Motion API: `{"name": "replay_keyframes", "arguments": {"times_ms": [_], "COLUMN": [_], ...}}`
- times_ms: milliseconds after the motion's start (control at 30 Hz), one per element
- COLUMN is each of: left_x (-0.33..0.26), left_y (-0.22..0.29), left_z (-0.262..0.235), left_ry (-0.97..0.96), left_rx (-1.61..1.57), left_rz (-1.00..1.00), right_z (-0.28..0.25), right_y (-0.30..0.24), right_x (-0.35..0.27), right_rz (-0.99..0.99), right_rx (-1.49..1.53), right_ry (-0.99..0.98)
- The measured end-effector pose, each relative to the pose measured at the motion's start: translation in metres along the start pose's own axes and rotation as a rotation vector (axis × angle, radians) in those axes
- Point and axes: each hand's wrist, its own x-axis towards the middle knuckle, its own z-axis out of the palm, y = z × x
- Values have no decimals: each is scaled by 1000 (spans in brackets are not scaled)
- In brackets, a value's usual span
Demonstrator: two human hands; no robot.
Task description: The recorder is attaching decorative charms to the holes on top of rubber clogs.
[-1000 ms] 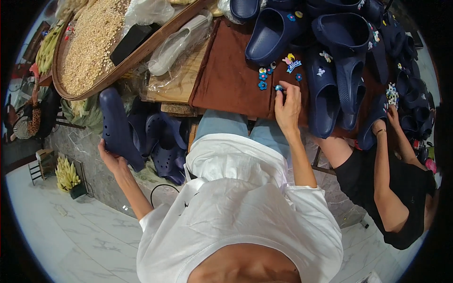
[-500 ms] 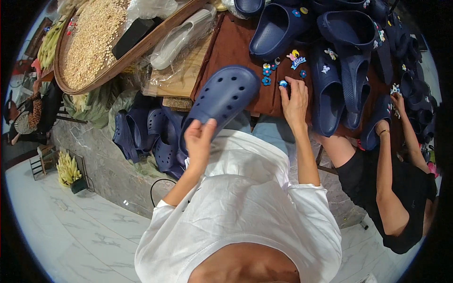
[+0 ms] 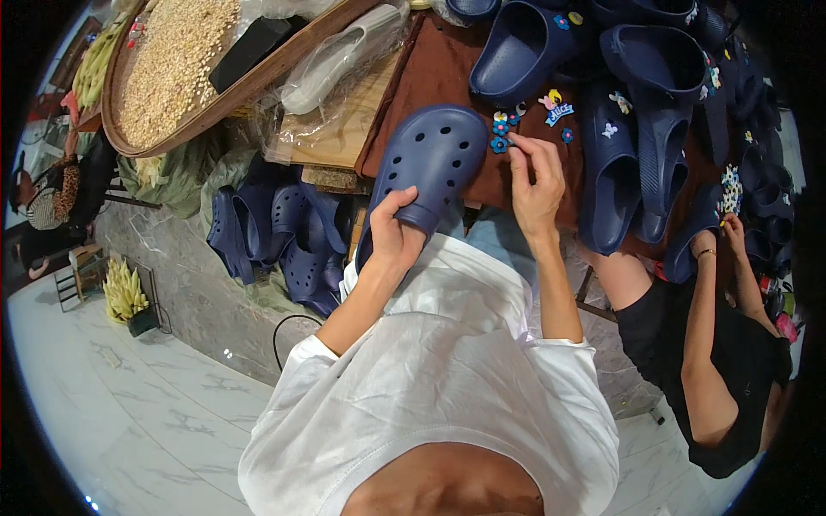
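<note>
My left hand [image 3: 397, 236] is closed round the open heel end of a navy clog [image 3: 437, 150], thumb on top and fingers inside. The clog's toe points away from me, and its upper is dotted with round holes. My right hand [image 3: 538, 185] hovers over the brown cloth, thumb and forefinger drawn together in a pinch; whatever lies between them is too small to make out. Right by its fingertips are several blue flower shoe charms [image 3: 500, 129]. A bit farther sits a colourful lettered charm [image 3: 557, 112], with a single flower charm [image 3: 567, 135] near it.
Navy clogs [image 3: 611, 172] with charms crowd the table's right side; more clogs [image 3: 292, 224] hang at the left. A basket of grain [image 3: 176, 69] holds a black phone [image 3: 254, 52]. A wrapped white shoe [image 3: 331, 73] lies beside it. A co-worker's hand [image 3: 731, 232] works at right.
The clog in my left hand has moved right and tipped more upright, with my hand slipped into its opening. My right fingers have drawn together, and the round blue charm beside them no longer shows.
</note>
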Motion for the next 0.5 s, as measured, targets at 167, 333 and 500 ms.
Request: {"name": "replay_keyframes", "arguments": {"times_ms": [167,333,500], "left_x": [1,-3,-3], "left_y": [3,0,-5], "left_z": [9,13,8], "left_ry": [-129,-121,-144], "left_rx": [33,51,73], "left_rz": [-4,-16,-41], "right_z": [10,18,13], "right_y": [-23,-21,-23], "right_x": [2,-6,-11], "right_rz": [-163,-158,-10], "right_rx": [-16,55,141], "right_ry": [-2,-33,-59]}}
